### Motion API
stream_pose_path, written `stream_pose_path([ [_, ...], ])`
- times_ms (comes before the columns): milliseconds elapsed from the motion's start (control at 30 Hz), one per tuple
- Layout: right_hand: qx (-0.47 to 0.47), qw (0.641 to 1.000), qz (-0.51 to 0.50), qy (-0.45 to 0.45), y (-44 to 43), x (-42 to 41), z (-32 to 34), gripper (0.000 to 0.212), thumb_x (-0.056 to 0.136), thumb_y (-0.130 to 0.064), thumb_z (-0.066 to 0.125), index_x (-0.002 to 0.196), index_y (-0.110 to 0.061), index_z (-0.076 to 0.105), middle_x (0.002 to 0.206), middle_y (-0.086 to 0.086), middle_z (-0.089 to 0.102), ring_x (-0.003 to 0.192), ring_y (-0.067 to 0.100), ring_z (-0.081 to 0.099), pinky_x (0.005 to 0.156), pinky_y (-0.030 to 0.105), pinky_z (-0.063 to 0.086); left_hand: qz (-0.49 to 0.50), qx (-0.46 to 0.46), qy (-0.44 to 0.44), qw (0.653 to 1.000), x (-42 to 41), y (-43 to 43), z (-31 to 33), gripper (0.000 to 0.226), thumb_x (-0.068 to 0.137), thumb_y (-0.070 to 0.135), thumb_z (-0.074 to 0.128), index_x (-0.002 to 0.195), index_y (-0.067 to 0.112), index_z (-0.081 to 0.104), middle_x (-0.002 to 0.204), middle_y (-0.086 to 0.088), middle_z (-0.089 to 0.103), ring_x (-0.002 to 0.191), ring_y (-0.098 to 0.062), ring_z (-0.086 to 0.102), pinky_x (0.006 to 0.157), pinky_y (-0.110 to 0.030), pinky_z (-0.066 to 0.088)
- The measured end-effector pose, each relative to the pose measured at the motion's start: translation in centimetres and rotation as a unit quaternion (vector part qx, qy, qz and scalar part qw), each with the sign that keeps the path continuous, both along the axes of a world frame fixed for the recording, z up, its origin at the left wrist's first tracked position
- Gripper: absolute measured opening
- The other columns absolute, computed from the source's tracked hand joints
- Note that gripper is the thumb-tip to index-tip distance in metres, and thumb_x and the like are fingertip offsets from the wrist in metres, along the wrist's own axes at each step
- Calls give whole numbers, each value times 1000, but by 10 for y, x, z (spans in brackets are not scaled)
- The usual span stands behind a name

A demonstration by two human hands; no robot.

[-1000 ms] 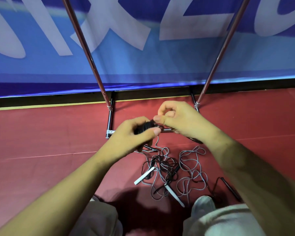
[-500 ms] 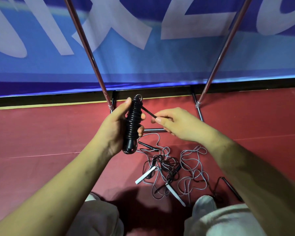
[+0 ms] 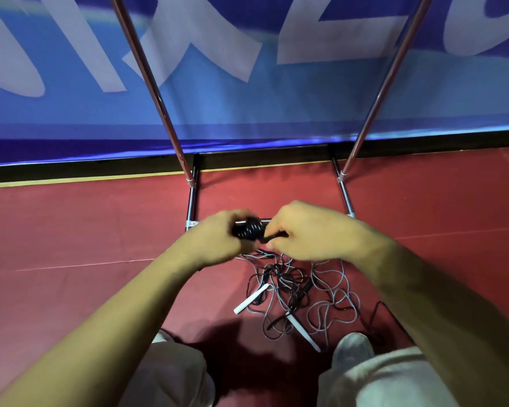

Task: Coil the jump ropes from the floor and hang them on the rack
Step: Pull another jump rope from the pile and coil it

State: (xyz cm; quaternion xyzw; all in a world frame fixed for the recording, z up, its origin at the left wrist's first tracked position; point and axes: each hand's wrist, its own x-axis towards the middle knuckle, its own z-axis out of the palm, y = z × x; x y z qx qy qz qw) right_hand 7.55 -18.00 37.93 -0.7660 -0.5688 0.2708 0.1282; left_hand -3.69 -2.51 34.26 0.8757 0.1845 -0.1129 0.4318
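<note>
We see our left hand (image 3: 218,239) wrapped around a tightly wound black coiled jump rope (image 3: 249,229), its fingers closed on the bundle so that only the middle of the coil shows between our two hands. Our right hand (image 3: 309,230) sits just beside it, the fingers (image 3: 272,246) pinched shut on the loose black end of that same rope (image 3: 274,237), which sticks out short from the coil. Both hands are blurred, so we cannot tell how the end lies against the windings.

The bundle is held above the red sports floor (image 3: 71,230), in front of the low chrome crossbar of the metal rack (image 3: 191,201), whose two slanted poles rise to either side. Below our hands, a tangle of grey and black jump ropes (image 3: 300,292) lies loose on the floor, with two white handles (image 3: 251,298) among the loops. A pale shoe (image 3: 353,346) stands just beside the tangle. A blue banner with large white letters (image 3: 247,98) hangs behind the rack.
</note>
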Motion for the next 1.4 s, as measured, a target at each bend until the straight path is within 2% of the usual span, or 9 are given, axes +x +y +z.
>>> stream_pose_path([
  [100,6,999,9,35,-1,-1,0,15,89,-17,63,76,-15,70,53,-8,48,53,4,47,53,20,33,-123,78,38,989,-5,-3,-3,45,68,49,66,112,42,60,74,16,62,66,-4,56,70,-30,52],
  [300,65,987,-92,115,1,-2,-2,4,86,-24,69,86,-20,68,72,-6,65,65,11,56,65,35,48,-115,38,13,992,-5,1,11,34,70,71,71,83,41,61,63,4,63,48,-9,53,52,-26,47],
  [433,65,977,-144,146,-1,-4,-3,40,76,-28,81,87,-19,43,72,-1,53,62,12,42,60,35,40,-168,99,22,981,-8,-2,10,32,75,65,68,84,35,64,60,9,59,52,-5,51,57,-26,44],
  [533,99,957,-163,218,0,4,-2,35,79,-27,79,78,-19,46,59,-7,49,52,11,39,50,29,35,-138,-103,-24,985,-10,1,16,17,81,47,72,88,32,68,59,4,57,49,-15,49,51,-33,44],
  [633,159,885,-191,395,2,9,3,22,91,-16,67,83,-14,47,52,-1,46,44,12,29,43,22,21,-81,-264,-81,958,-11,1,24,16,84,44,65,80,29,66,59,-13,56,46,-23,48,45,-48,38],
  [767,189,819,-217,497,2,9,6,17,92,-9,63,82,-11,50,51,4,46,39,9,24,44,20,15,-67,-408,-127,902,-13,-2,25,35,84,48,65,91,14,67,53,-17,51,39,-20,43,44,-26,36],
  [933,215,760,-279,546,7,10,2,24,90,-4,63,71,-10,50,51,5,43,37,7,26,39,16,17,9,-515,-146,845,-7,-9,19,69,71,59,76,102,0,55,54,-14,51,34,-18,44,40,-20,34],
  [1067,228,758,-319,521,6,13,1,26,89,-5,66,69,-10,50,49,4,46,37,8,31,39,19,20,48,-550,-196,811,-2,-15,16,72,73,46,82,125,13,44,67,-17,53,39,-19,47,44,-21,41],
  [1400,215,836,-326,386,4,17,1,24,91,-18,68,70,-8,64,62,6,65,50,12,53,47,23,43,86,-519,-207,825,1,-16,12,52,87,46,67,129,21,49,84,-18,54,47,-21,49,48,-25,41],
])
